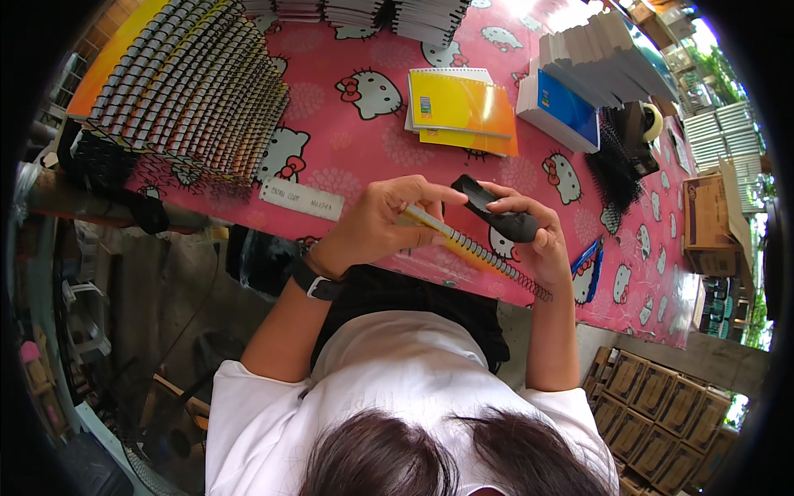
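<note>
A yellow spiral notebook [447, 231] stands edge-up at the table's near edge, its dark coil [496, 263] running toward my right wrist, where loose loops stick out past the end. My left hand [387, 217], a black watch on its wrist, is closed at the notebook's left end. Its thumb lies along the edge and its index fingertip reaches the black object. Above the coil, my right hand [533, 231] grips that long black object [495, 211], which has a hollowed face and a rounded end; its kind is unclear. Part of the notebook is hidden by my fingers.
Tall stacks of spiral notebooks [190, 91] fill the left. Yellow-orange covers [459, 107] and a blue-covered stack [562, 107] lie beyond my hands. Black coils [616, 161] and blue-handled pliers [587, 258] are on the right. A marked white strip [302, 197] lies left.
</note>
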